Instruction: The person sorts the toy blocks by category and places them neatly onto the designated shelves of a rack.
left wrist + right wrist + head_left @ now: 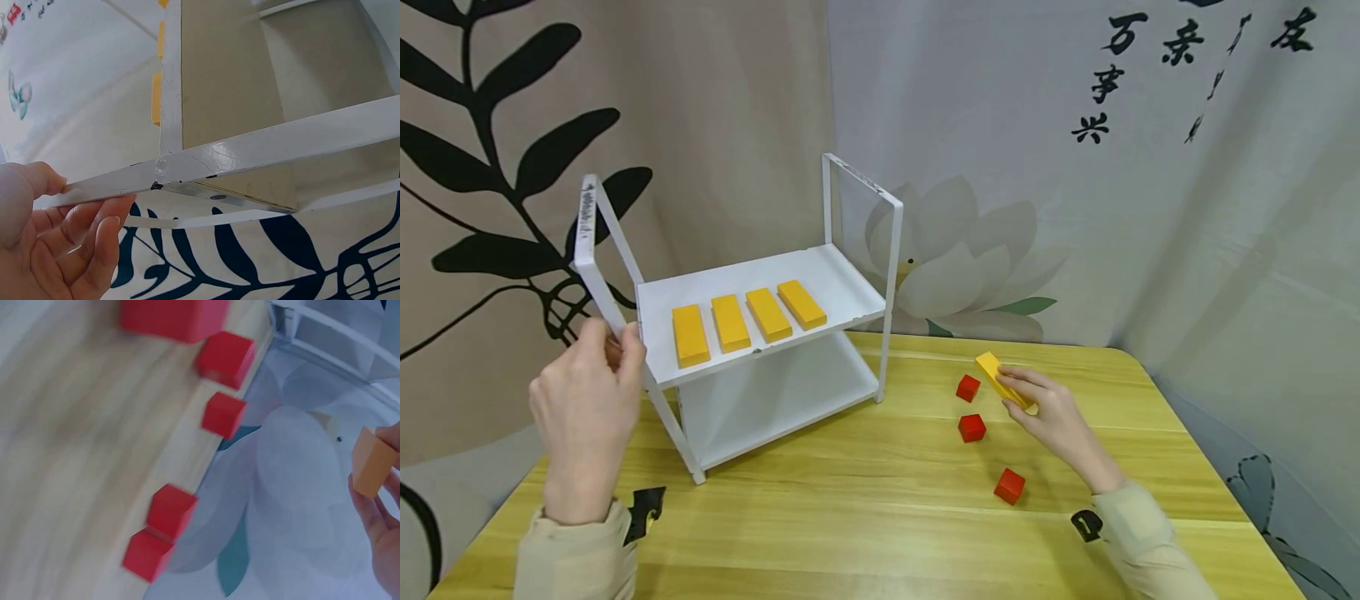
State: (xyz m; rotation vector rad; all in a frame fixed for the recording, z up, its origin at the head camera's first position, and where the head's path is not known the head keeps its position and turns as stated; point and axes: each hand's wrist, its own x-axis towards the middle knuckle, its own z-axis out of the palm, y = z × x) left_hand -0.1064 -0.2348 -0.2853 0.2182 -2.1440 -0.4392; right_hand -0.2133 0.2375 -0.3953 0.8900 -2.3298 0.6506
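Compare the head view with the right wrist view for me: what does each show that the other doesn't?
Only the head view: the left hand gripping the white rack, the four yellow blocks on its upper shelf, and the black writing.

Only the right wrist view: five red cubes at once; the head view shows three.

Both: the right hand holding a yellow block, some red cubes, at least part of the rack, the table and the pale flower print.
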